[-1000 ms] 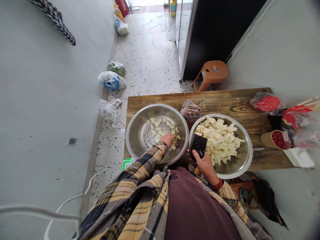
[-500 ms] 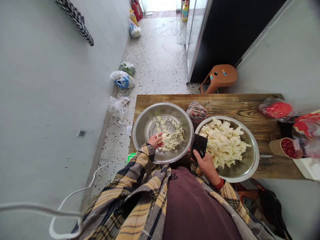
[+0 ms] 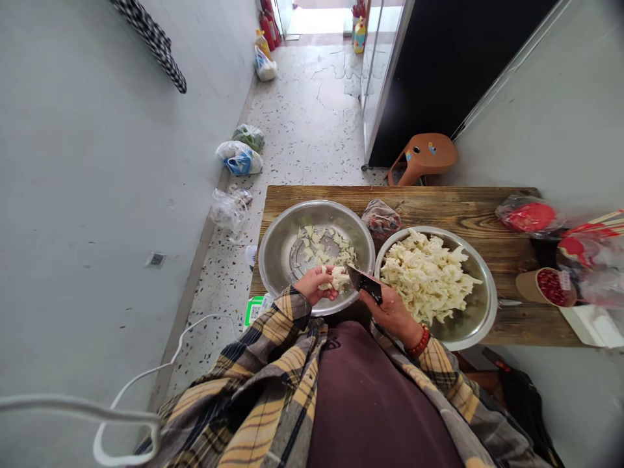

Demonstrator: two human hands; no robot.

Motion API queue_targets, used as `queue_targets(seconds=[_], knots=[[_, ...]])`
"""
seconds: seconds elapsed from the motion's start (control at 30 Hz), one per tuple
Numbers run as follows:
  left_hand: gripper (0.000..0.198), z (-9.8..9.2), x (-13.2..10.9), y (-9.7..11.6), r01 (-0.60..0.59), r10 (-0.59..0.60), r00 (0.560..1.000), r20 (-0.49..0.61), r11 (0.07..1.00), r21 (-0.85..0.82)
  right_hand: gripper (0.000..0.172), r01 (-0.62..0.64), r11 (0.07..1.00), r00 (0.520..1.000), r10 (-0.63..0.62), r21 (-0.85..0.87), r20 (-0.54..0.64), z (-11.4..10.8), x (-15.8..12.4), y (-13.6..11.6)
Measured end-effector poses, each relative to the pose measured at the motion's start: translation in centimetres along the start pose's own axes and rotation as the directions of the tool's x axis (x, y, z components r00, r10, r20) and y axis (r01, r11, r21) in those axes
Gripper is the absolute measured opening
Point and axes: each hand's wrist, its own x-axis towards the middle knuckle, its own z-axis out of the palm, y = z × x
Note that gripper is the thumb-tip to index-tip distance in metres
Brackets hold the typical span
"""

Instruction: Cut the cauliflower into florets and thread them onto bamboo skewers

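Note:
My left hand (image 3: pixel 316 286) is closed around a white cauliflower piece (image 3: pixel 337 278) over the near rim of the left steel bowl (image 3: pixel 277 253). My right hand (image 3: pixel 390 311) grips a dark cleaver (image 3: pixel 364 283), whose blade points left and touches the piece. Small cut bits (image 3: pixel 324 244) lie on the left bowl's bottom. The right steel bowl (image 3: pixel 480 318) holds a heap of cauliflower florets (image 3: pixel 429 273).
Both bowls stand on a wooden table (image 3: pixel 463 208) with a plastic bag (image 3: pixel 383 218) behind them, red packets (image 3: pixel 529 214) and a cup of red bits (image 3: pixel 548 286) at the right. An orange stool (image 3: pixel 424 156) and floor bags (image 3: pixel 238 156) lie beyond.
My left hand has lifted a cauliflower piece from the left bowl toward me. My right hand has swung the cleaver from upright to flat against that piece.

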Motion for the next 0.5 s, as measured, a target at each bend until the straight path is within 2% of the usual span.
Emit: queue_targets(seconds=[0.1,0.2,0.3,0.37,0.5], knots=[[0.045,0.3,-0.4,-0.2,0.026,-0.025,0.999,0.045,0.999,-0.030,0.032,0.147,0.985,0.983,-0.135,-0.086,0.125,-0.1,0.3,-0.2],[0.057,0.3,-0.7,-0.2,0.020,-0.014,0.997,0.072,0.996,-0.082,0.030,0.170,0.974,0.982,-0.156,-0.147,0.106,0.0,0.3,-0.1],[0.058,0.3,-1.0,0.0,-0.009,0.014,0.995,0.098,0.999,-0.050,0.028,0.173,0.973,0.982,-0.159,-0.151,0.099,0.1,0.1,-0.2],[0.061,0.5,-1.1,0.1,-0.047,0.043,0.994,0.102,0.998,0.039,0.030,0.128,0.981,0.988,-0.114,-0.146,0.100,0.2,0.1,-0.2],[0.056,1.2,-1.2,0.5,-0.116,0.100,0.990,0.095,0.977,0.180,0.039,-0.098,0.995,0.993,0.099,-0.021,0.061,0.3,0.1,0.0]])
